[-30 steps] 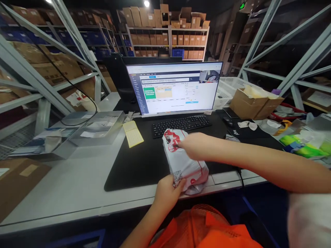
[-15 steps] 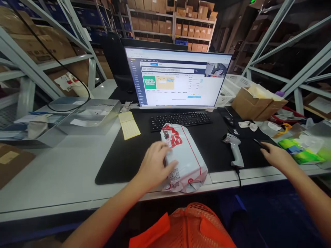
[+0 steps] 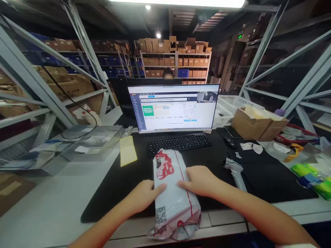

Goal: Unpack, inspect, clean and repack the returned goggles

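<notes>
A white plastic mailer bag (image 3: 172, 193) with red print and a QR code lies on the black desk mat (image 3: 108, 193), its near end reaching the desk's front edge. My left hand (image 3: 144, 194) grips its left side, thumb on top and fingers hidden down the side. On the opposite side my right hand (image 3: 200, 179) holds it too, with the thumb laid across the top. A grey barcode scanner (image 3: 235, 170) rests on the mat to the right, close to my right forearm. Behind the bag is a black keyboard (image 3: 179, 143).
A lit monitor (image 3: 176, 110) stands behind the keyboard. Left of it are a yellow label sheet (image 3: 128, 151) and a clear plastic tray (image 3: 93, 146). To the right sit a mouse (image 3: 229, 141), an open cardboard box (image 3: 254, 124) and a green packet (image 3: 312, 177).
My right hand has left the dark slim object at the right and come to the bag's right side. My left hand now grips the left side. The view has tilted up.
</notes>
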{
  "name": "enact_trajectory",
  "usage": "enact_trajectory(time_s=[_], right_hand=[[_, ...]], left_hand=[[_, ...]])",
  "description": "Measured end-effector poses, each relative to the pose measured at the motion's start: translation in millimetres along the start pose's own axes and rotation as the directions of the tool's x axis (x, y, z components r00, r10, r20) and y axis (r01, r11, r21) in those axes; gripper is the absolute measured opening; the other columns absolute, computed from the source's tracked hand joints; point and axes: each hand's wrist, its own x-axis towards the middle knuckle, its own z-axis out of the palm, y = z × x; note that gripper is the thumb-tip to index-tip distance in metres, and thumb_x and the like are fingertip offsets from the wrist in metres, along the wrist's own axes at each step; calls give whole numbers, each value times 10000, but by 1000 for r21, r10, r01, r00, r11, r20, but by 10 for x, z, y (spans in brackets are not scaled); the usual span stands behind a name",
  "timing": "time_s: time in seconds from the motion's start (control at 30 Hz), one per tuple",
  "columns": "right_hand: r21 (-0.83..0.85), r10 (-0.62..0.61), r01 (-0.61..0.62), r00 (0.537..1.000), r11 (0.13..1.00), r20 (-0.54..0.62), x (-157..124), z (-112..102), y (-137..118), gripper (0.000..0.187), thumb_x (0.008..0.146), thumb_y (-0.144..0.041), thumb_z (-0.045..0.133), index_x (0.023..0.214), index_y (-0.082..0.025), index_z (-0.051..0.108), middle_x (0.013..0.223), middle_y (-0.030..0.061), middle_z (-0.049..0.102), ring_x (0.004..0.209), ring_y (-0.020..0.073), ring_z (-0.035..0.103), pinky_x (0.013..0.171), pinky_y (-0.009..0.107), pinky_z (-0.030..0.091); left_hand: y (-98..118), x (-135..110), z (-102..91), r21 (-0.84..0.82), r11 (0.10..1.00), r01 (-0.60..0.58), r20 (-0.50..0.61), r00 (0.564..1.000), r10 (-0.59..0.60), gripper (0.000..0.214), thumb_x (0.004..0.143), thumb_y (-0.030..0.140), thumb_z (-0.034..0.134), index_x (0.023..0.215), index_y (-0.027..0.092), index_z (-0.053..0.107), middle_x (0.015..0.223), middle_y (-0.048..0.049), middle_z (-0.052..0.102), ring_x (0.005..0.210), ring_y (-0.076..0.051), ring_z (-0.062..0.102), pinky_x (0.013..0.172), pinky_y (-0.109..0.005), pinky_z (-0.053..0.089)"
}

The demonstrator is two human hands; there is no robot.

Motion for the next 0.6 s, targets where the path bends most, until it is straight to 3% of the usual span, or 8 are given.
enact_trajectory(time_s=[0.1,0.27,0.6], right_hand=[[-94,-26,31,998,995,51,175,27,-9,678,896,-770,455,842,-159,745,857,153,762,792,302,724,648,337,449],[-45,-53,56,997,997,61,222,140,68,613,899,-734,513,861,-166,739,847,126,760,781,286,718,620,324,412],[-6,-69,69,997,998,29,209,259,108,511,961,-644,504,810,-198,703,769,73,711,713,232,662,585,313,274]], left_hand=[[185,-46,-53,162,987,11,27,1000,-15,613,826,728,570,931,162,779,928,-86,782,849,-301,721,719,-321,508],[159,-1,15,-58,994,91,92,992,-85,567,820,637,645,1123,172,765,1096,-70,781,988,-305,721,816,-337,540],[-108,-28,212,-301,952,54,35,998,-46,626,846,653,642,1161,121,738,1161,-125,758,1069,-346,698,858,-387,557]])
